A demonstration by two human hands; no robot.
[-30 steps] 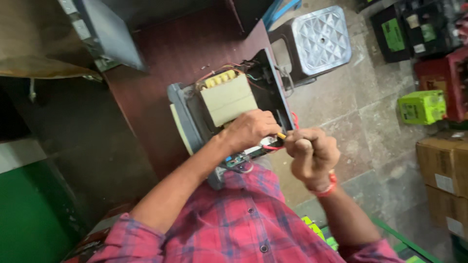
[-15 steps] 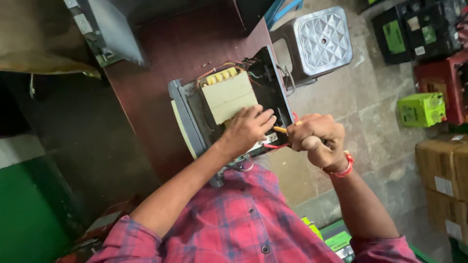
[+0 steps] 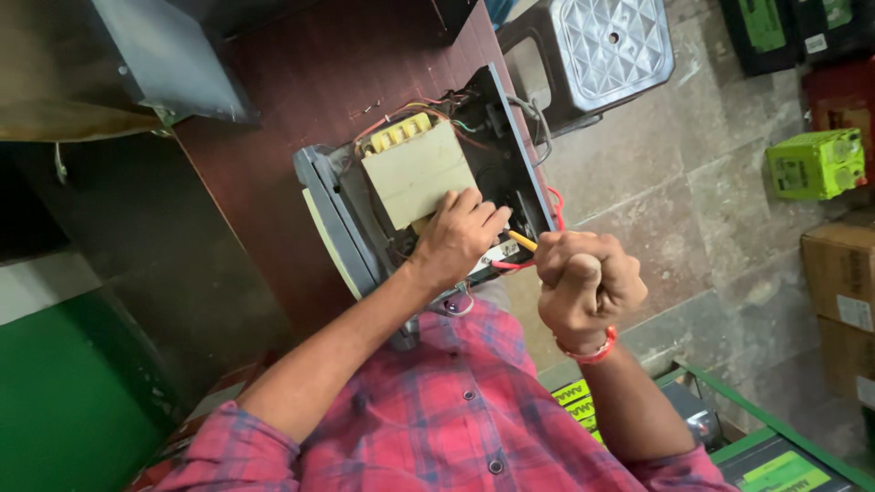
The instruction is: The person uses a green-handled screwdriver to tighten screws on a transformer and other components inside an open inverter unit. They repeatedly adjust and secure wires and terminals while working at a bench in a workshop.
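Head view: left hand (image 3: 453,239) inside open casing (image 3: 330,211), table edge close.

Inside the open grey metal chassis (image 3: 339,211), little room: large beige block transformer (image 3: 417,173) filling the centre, tangled red and yellow wires (image 3: 428,109) crowding its 12 o'clock edge. Narrow gap at 4 o'clock of the transformer taken up by the left hand (image 3: 456,239). Bare dark red wooden tabletop (image 3: 301,82) open at 11 o'clock. Grey plastic stool (image 3: 602,50) blocking 1 o'clock.
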